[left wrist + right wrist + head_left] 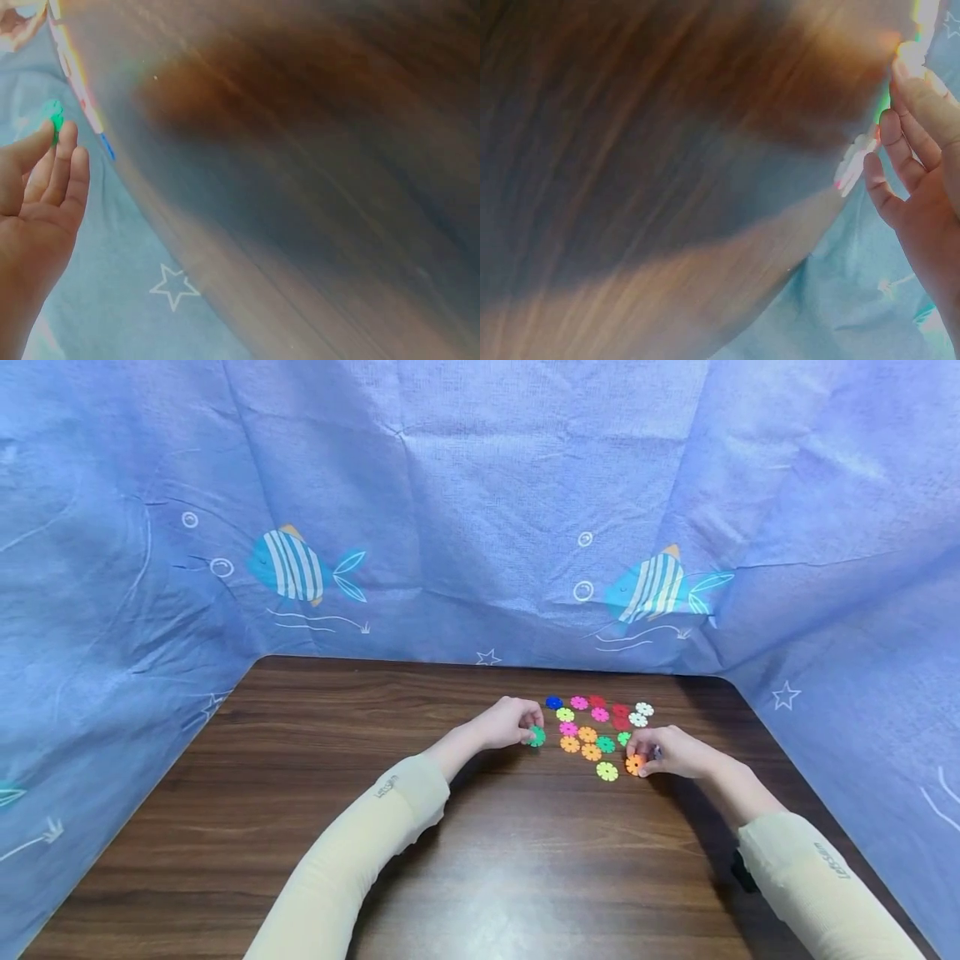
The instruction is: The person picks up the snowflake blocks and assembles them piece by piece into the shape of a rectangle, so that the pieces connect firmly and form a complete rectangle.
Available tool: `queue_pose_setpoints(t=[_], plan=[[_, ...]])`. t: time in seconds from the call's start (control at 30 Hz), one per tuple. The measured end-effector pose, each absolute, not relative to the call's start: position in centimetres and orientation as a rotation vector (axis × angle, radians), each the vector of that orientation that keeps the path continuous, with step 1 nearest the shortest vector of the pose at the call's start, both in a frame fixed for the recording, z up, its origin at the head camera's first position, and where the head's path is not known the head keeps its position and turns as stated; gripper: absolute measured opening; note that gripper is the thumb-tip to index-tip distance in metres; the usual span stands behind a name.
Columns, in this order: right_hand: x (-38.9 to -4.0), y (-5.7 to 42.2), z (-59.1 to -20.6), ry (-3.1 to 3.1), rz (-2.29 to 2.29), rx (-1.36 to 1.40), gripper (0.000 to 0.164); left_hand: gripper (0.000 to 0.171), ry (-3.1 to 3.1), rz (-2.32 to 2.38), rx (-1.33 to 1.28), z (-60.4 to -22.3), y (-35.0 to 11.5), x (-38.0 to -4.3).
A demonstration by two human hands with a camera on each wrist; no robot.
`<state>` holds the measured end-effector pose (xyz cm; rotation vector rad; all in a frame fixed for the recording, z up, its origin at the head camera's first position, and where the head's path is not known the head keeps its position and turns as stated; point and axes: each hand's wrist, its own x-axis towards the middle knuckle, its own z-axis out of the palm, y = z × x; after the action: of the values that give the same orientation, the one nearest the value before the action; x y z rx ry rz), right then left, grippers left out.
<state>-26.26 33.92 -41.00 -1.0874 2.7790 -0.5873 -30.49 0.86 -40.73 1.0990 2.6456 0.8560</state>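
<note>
- Flower-shaped discs [569, 744] lie flat in one loose group, in head view, on the far right part of one brown table [337, 827]. On the wood I count one blue disc [553, 702], three pink discs [579, 702], three red discs [620, 711], two white discs [643, 709], two yellow discs [607, 771], three orange ones and two green ones.
- Left hand [510, 723], in the same view, is at the left side of the group and pinches one green disc [537, 737]. Right hand [679, 752], at the right side, pinches one orange disc [635, 765], just beside the nearer yellow one. Two pale sleeves [397, 806] cover the forearms. Behind, one blue cloth [480, 485] bears two whole striped fish [296, 564].
- In left wrist view, thumb and forefinger are closed upon the green disc, with the other fingers more extended. One blue disc shows at the table edge, and one star [174, 287] on the cloth.
- In right wrist view, thumb and fingertip come together in strong glare; the piece between them I cannot distinguish here. Below them are several blurred discs, and their number I cannot tell.
</note>
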Motion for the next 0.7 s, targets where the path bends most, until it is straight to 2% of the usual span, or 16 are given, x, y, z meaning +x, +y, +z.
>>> queue_pose_setpoints(t=[0.23,0.7], plan=[[-26.3,33.4,-39.9,2.840,-0.572,-1.073,0.019,0.010,2.718,0.909,1.045,-39.8,-1.2,-29.5],[-26.2,29.8,-35.7,3.075,-0.526,-1.272,0.026,0.011,2.736,1.304,0.873,-36.7,-4.3,-26.8]])
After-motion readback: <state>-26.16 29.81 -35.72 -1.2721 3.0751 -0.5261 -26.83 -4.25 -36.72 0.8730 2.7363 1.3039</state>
